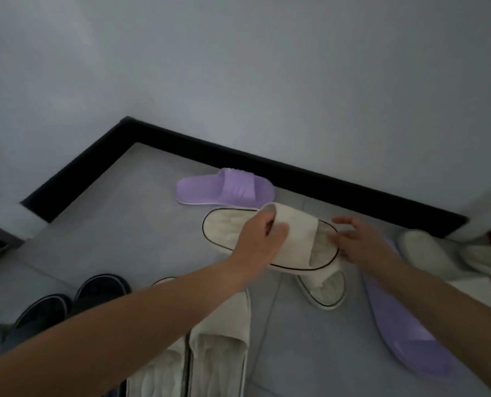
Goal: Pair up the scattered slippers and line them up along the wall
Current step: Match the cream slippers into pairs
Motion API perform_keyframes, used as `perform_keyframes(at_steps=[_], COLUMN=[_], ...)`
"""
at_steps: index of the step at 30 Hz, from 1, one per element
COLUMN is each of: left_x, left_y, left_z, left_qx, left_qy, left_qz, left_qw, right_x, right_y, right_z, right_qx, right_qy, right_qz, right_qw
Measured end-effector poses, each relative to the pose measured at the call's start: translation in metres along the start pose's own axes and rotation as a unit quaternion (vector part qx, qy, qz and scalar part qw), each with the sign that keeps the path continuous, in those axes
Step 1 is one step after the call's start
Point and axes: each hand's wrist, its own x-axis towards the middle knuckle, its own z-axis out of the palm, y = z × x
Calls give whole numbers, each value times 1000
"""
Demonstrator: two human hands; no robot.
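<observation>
The left hand (263, 239) holds a cream slipper (227, 227) with dark piping by its strap, the grip closed round the strap's edge, and the slipper is lifted above the floor (118, 224), lying crosswise near the middle of the scene. The right hand (361, 242) touches the right end of that slipper with its fingers spread, its grip wide and holding nothing.

Partly under the held slipper, a second cream slipper (326, 285) lies on the floor. Just beyond, a purple slipper (227, 188) lies close to the black skirting (296, 173) at the foot of the wall (267, 67). Another purple slipper (404, 333) lies to the near right, partly under the right forearm. Two more cream slippers (218, 348) lie side by side at the near centre, a dark pair (101, 287) sits to the near left, and pale slippers (427, 253) lie at the right edge.
</observation>
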Motion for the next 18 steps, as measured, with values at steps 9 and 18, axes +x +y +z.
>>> perform_keyframes(at_steps=[9, 18], left_x=[-40, -10], left_y=[38, 29], left_z=[100, 106], left_qx=[-79, 27], left_qy=[-104, -77], left_qz=[-97, -80], left_qw=[987, 993], right_x=[-53, -88], right_y=[18, 83], right_z=[-93, -102], right_qx=[-275, -124], right_qy=[169, 30], right_qz=[-115, 83], right_qw=[939, 988])
